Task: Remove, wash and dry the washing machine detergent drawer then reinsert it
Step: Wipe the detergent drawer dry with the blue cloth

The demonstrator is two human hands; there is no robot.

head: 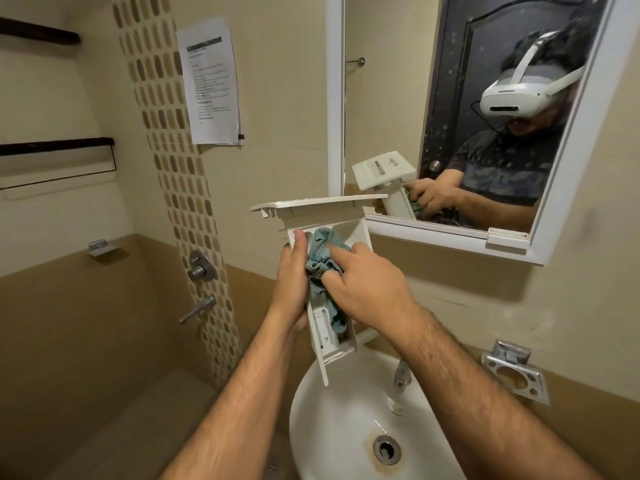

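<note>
The right hand [363,289] pushes a blue cloth [323,261] into the white drawer [332,337], fingers pinching it. Just beside it, the left hand [292,271] grips the drawer upright above the sink [332,427]. It is out and looks washed; drying is underway. Putting it back is left.

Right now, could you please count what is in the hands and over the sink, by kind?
Drawer: 1
Cloth: 1
Hands: 2, left hand and right hand
Sink: 1
Tap: 1
Total: 6
</note>
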